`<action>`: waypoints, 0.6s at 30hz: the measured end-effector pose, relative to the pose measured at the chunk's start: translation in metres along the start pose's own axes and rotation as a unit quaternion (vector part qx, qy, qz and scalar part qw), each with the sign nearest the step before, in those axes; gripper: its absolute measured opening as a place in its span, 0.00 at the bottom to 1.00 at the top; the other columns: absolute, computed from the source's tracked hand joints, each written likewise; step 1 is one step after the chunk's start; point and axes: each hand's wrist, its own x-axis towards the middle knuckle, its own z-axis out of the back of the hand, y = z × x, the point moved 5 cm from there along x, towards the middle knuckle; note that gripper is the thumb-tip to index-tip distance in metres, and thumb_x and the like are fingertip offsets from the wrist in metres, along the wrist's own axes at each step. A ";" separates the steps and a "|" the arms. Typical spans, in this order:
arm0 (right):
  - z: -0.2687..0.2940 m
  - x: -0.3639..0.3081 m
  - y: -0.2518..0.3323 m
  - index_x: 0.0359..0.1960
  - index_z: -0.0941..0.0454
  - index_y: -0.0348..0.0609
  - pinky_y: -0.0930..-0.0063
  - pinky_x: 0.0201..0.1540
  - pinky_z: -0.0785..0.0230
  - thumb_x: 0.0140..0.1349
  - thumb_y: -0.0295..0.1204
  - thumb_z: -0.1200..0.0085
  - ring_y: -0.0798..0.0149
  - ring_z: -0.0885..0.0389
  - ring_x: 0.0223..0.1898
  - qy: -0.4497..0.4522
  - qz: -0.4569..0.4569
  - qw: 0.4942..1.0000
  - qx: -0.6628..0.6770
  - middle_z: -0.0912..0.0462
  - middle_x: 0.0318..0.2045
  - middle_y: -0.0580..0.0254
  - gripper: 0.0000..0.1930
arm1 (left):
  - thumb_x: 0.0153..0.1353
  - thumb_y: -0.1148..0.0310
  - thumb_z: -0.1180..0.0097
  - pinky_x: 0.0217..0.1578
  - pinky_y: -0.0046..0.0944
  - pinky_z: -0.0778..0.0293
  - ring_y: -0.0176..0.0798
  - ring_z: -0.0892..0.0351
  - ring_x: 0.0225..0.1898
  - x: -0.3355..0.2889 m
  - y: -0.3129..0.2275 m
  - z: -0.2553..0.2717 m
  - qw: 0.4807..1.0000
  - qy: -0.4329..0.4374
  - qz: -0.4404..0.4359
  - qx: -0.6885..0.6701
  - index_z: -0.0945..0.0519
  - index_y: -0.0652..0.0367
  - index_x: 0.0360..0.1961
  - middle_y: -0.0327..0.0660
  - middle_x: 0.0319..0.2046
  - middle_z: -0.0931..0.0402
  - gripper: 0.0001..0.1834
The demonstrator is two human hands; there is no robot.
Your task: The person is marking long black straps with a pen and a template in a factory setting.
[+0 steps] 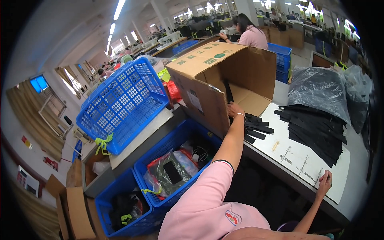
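Part-hiding black strips: left forearm

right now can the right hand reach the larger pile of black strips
Likely yes: the right hand is near the larger pile of black strips, with nothing visible blocking the way.

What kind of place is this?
Most likely a garment or sewing workshop: there are sewing machines in the background, a spread of black strips that look like cloth, and a blue plastic basket nearby.
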 end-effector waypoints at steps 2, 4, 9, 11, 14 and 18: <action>-0.001 0.002 0.003 0.48 0.19 0.43 0.82 0.24 0.48 0.79 0.37 0.50 0.80 0.40 0.21 0.004 0.007 1.000 0.000 0.32 0.21 0.74 0.12 | 0.74 0.67 0.53 0.59 0.51 0.37 0.46 0.25 0.61 0.010 0.006 -0.002 0.999 -0.035 0.028 0.009 0.17 0.57 0.56 0.44 0.55 0.18 0.17; -0.007 0.005 0.010 0.49 0.19 0.42 0.82 0.24 0.47 0.79 0.35 0.50 0.80 0.39 0.22 0.025 0.016 0.999 0.033 0.32 0.21 0.74 0.11 | 0.74 0.66 0.52 0.59 0.49 0.36 0.45 0.24 0.60 0.024 0.019 -0.002 0.993 -0.085 0.079 0.009 0.16 0.55 0.54 0.43 0.54 0.17 0.16; 0.005 -0.012 0.002 0.51 0.18 0.42 0.81 0.25 0.45 0.78 0.35 0.47 0.80 0.37 0.23 -0.009 -0.038 0.999 -0.004 0.29 0.23 0.74 0.11 | 0.73 0.67 0.49 0.69 0.57 0.38 0.47 0.17 0.58 0.028 -0.002 -0.005 0.996 0.059 0.031 -0.058 0.14 0.50 0.50 0.43 0.52 0.15 0.12; -0.011 -0.011 0.028 0.50 0.18 0.42 0.82 0.25 0.44 0.77 0.35 0.46 0.80 0.35 0.23 -0.009 -0.031 0.999 0.020 0.27 0.23 0.74 0.11 | 0.71 0.66 0.47 0.65 0.57 0.35 0.49 0.15 0.56 0.052 0.010 0.001 0.998 0.042 0.025 -0.045 0.14 0.51 0.49 0.45 0.51 0.14 0.12; -0.015 -0.013 0.052 0.49 0.17 0.42 0.83 0.25 0.43 0.76 0.34 0.45 0.80 0.34 0.24 -0.013 -0.047 0.998 0.028 0.25 0.24 0.73 0.10 | 0.67 0.66 0.40 0.57 0.54 0.25 0.49 0.12 0.51 0.068 -0.002 0.003 0.998 0.035 0.013 -0.057 0.10 0.54 0.41 0.46 0.45 0.11 0.09; -0.020 -0.012 0.068 0.49 0.17 0.40 0.82 0.27 0.42 0.77 0.32 0.46 0.80 0.34 0.24 0.002 -0.048 0.999 0.021 0.24 0.24 0.72 0.10 | 0.55 0.73 0.34 0.51 0.48 0.19 0.57 0.12 0.46 0.090 -0.023 0.022 0.970 -0.088 -0.021 -0.226 0.10 0.61 0.40 0.54 0.42 0.12 0.11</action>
